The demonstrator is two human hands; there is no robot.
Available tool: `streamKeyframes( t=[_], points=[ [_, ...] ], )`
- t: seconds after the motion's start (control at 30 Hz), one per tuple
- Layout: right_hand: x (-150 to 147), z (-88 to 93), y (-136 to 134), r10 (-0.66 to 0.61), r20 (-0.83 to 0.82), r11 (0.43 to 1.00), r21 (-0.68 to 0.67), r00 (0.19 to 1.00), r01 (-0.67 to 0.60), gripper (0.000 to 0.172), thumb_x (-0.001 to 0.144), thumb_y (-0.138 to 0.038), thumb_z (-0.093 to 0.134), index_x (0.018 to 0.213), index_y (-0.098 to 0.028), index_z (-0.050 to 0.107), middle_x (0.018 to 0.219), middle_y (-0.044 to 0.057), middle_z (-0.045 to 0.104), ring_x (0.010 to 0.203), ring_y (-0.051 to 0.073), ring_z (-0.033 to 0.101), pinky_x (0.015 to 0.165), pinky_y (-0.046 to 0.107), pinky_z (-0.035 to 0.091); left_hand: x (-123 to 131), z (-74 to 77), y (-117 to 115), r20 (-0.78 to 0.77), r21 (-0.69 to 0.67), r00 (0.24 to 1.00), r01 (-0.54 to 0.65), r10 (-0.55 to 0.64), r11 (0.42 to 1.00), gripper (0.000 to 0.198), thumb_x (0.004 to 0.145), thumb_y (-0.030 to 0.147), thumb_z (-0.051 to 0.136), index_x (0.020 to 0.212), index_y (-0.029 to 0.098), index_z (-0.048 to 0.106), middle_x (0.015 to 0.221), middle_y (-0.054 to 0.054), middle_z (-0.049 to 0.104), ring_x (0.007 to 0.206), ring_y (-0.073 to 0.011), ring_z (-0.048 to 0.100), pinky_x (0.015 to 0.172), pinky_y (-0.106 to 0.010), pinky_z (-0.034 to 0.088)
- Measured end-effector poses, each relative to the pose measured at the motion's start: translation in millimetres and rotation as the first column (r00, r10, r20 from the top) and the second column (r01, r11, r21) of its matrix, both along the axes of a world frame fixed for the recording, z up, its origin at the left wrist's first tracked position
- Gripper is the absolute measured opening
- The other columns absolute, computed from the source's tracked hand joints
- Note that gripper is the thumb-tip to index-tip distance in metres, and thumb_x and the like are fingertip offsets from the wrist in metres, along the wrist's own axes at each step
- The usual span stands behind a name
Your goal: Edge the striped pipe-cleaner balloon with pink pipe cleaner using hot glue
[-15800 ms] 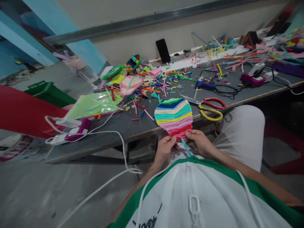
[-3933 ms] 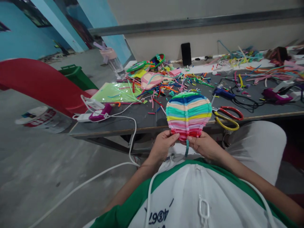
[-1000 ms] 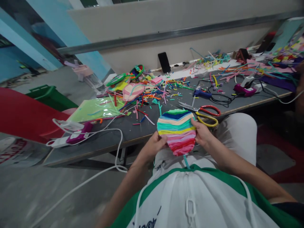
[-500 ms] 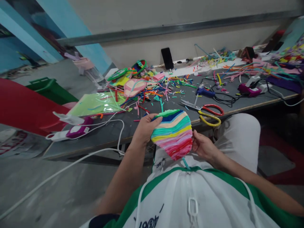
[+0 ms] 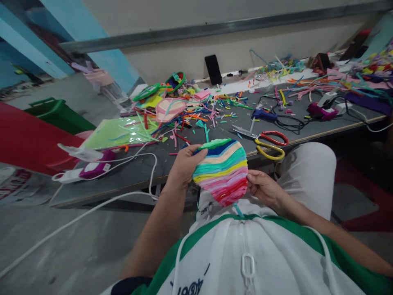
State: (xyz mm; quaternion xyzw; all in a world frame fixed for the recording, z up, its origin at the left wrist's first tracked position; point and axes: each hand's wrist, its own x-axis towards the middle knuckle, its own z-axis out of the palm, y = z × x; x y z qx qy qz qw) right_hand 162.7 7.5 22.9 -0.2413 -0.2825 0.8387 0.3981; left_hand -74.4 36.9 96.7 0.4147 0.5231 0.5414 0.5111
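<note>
A rounded, striped craft piece point(image 5: 221, 172), made of rows of fuzzy pipe cleaners in green, blue, cream, yellow, pink and red, is held over my lap. My left hand point(image 5: 187, 164) grips its upper left edge, thumb on the front face. At its right edge, the fingertips of my right hand point(image 5: 264, 186) pinch the rim. Just beyond it on the table lie scissors point(image 5: 260, 137) with one red and one yellow handle, and a blue glue gun point(image 5: 264, 116) with a black cord.
Pipe-cleaner scraps point(image 5: 215, 110) are strewn over the grey table point(image 5: 129, 176). A phone point(image 5: 213, 69) leans on the wall. Purple-and-white power strips point(image 5: 95, 166) sit at left and right, a white cable trailing to the floor. A clear bottle point(image 5: 106, 84) stands back left, near a green bin point(image 5: 55, 114).
The view has shifted slightly, so the table things appear a little further left and up. Both hands keep their hold on the striped craft piece, which has barely moved.
</note>
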Motion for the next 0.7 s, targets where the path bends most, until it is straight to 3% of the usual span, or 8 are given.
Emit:
streamKeyframes(
  t=[0.33,0.5,0.7],
  points=[
    [-6,2.0,1,-0.145,0.099,0.986,-0.07,0.984,0.152,0.019,0.06,-0.02,0.079,0.077,-0.014,0.071,0.067,0.002,0.07,0.056,0.009,0.061,0.058,0.019,0.05,8,1.0,-2,0.024,-0.013,1.0,-0.008,0.008,1.0,0.032,0.058,0.03,0.079,0.084,0.015,0.068,0.064,0.001,0.067,0.051,-0.0136,0.059,0.051,-0.026,0.05],
    [-8,3.5,0,-0.2,0.113,0.976,-0.065,0.973,0.208,0.018,0.061,-0.02,0.078,0.076,-0.015,0.07,0.06,-0.002,0.067,0.048,0.006,0.055,0.05,0.016,0.045,7,-2.3,-2,0.045,-0.009,0.999,-0.023,0.023,1.0,0.033,0.058,0.031,0.079,0.084,0.015,0.068,0.063,0.002,0.066,0.051,-0.0138,0.059,0.051,-0.026,0.05],
    [-7,12.6,3,-0.08,0.047,0.996,-0.043,0.996,0.082,0.02,0.073,-0.019,0.068,0.094,-0.016,0.068,0.082,0.003,0.072,0.063,0.011,0.064,0.059,0.022,0.051,3,-3.0,3,0.024,-0.014,0.999,0.028,-0.028,1.0,0.035,0.056,0.033,0.08,0.083,0.014,0.068,0.063,0.001,0.067,0.05,-0.0132,0.059,0.05,-0.024,0.048]
  ],
)
